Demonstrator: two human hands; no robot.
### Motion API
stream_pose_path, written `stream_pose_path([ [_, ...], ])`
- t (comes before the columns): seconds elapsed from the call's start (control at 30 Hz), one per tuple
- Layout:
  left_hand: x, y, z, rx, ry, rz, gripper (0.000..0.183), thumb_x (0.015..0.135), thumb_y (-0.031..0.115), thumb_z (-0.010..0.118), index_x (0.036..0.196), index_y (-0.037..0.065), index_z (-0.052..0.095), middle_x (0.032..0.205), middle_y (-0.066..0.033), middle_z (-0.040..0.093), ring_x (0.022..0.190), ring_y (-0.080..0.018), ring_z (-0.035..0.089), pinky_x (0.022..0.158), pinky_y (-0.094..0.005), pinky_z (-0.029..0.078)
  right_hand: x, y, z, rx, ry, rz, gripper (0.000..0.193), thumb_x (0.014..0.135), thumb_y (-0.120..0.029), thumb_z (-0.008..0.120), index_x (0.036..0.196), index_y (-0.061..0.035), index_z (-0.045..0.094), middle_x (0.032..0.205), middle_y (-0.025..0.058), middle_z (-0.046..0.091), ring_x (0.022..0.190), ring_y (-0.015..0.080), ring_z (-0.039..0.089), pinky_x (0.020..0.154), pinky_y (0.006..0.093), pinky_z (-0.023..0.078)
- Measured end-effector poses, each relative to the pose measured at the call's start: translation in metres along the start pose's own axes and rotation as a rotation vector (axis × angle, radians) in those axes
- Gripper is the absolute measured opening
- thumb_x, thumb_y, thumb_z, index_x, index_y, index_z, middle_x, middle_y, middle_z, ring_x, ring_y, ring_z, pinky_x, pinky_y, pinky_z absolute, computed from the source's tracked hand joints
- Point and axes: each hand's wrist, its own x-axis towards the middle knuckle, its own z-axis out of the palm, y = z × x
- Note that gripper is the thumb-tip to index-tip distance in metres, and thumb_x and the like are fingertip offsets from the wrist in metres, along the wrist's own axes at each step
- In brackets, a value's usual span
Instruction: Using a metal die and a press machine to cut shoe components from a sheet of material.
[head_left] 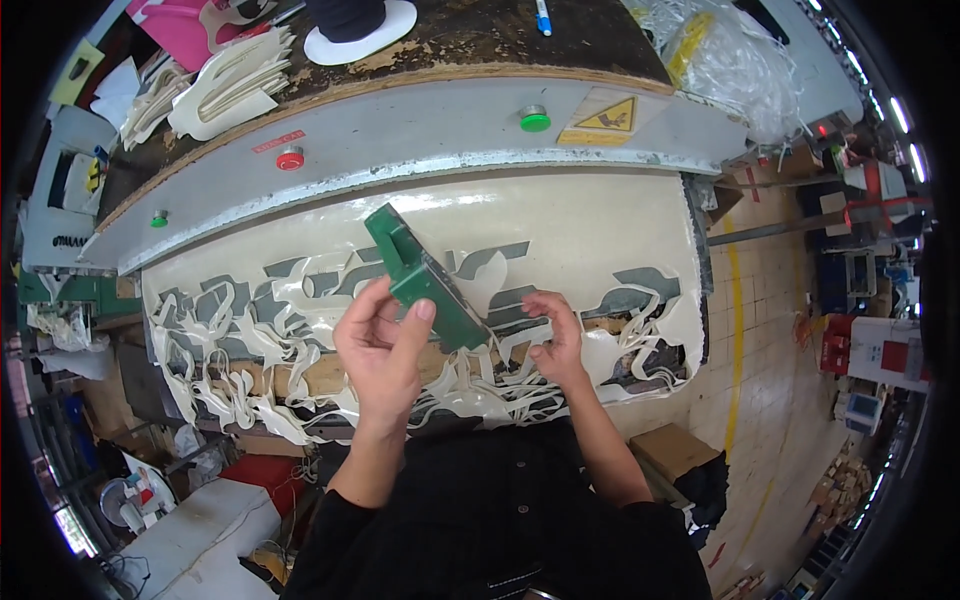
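Observation:
My left hand (383, 345) grips a green cutting die (425, 280), fingers behind it and thumb on its near side. The die is tilted on edge above a cream sheet (600, 220) with many shapes cut out of it. Close to the die's right side is a pale curved piece (487, 282); I cannot tell if it touches the die. To the right of the die my right hand (553, 338) hovers with bent fingers held apart, and nothing shows in it. Curly cream offcut strips (480, 395) hang along the sheet's near edge below both hands.
Beyond the sheet runs a grey machine beam (400, 135) with a red button (290, 158) and a green button (535, 119). On its top lie stacked cream pieces (230, 85) and a blue-white marker (543, 18). A cardboard box (672, 450) stands at the lower right.

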Motion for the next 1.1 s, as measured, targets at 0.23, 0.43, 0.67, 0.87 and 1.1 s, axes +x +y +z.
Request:
stream_pose_path([
  [0.23, -0.039, -0.006, 0.018, -0.101, -0.072, 0.007, 0.045, 0.099, 0.0, 0.076, 0.14, -0.009, 0.06, 0.125, -0.0111, 0.071, 0.115, -0.0144, 0.067, 0.101, -0.0273, 0.051, -0.019, 0.02, -0.015, 0.266, -0.191, 0.44, 0.075, 0.109, -0.064, 0.052, 0.138, 0.0043, 0.063, 0.122, 0.0127, 0.073, 0.114, 0.0234, 0.068, 0.101, 0.0378, 0.052],
  [0.43, -0.06, -0.025, 0.059, 0.041, 0.004, -0.044, 0.043, 0.1, 0.004, 0.077, 0.139, -0.007, 0.062, 0.122, -0.008, 0.071, 0.112, -0.013, 0.067, 0.098, -0.0266, 0.051, 0.007, -0.012, -0.042, 0.284, -0.268, 0.205, 0.088, 0.1, -0.071, 0.063, 0.151, 0.0007, 0.056, 0.144, 0.0212, 0.064, 0.133, 0.0317, 0.063, 0.114, 0.0415, 0.046],
  [0.67, -0.082, -0.057, 0.114, 0.133, 0.214, 0.019, 0.04, 0.102, 0.011, 0.076, 0.136, -0.005, 0.062, 0.121, -0.0089, 0.072, 0.107, -0.0139, 0.068, 0.094, -0.0273, 0.054, 0.014, -0.026, -0.081, -0.142, -0.441, -0.2, 0.081, 0.081, -0.03, 0.093, 0.144, 0.0062, 0.059, 0.147, 0.0238, 0.063, 0.134, 0.0445, 0.06, 0.115, 0.0527, 0.048],
  [0.87, -0.094, -0.066, 0.147, -0.248, 0.397, -0.036, 0.037, 0.113, 0.021, 0.058, 0.142, -0.003, 0.056, 0.138, -0.0151, 0.069, 0.125, -0.0254, 0.069, 0.11, -0.0415, 0.057, 0.009, -0.011, -0.106, -0.284, -0.31, -0.349, 0.062, 0.079, -0.013, 0.081, 0.135, 0.0069, 0.065, 0.134, 0.022, 0.069, 0.125, 0.0348, 0.068, 0.104, 0.0438, 0.057],
  [1.1, -0.131, -0.127, 0.068, -0.928, 0.295, -0.515, 0.031, 0.112, 0.014, 0.055, 0.134, -0.007, 0.058, 0.139, -0.0228, 0.066, 0.132, -0.034, 0.065, 0.117, -0.0504, 0.053, 0.088, -0.107, -0.119, -0.909, -0.914, -0.581, 0.029, 0.079, -0.01, 0.071, 0.106, -0.0011, 0.072, 0.093, 0.0102, 0.075, 0.093, 0.0252, 0.078, 0.077, 0.0349, 0.062],
])
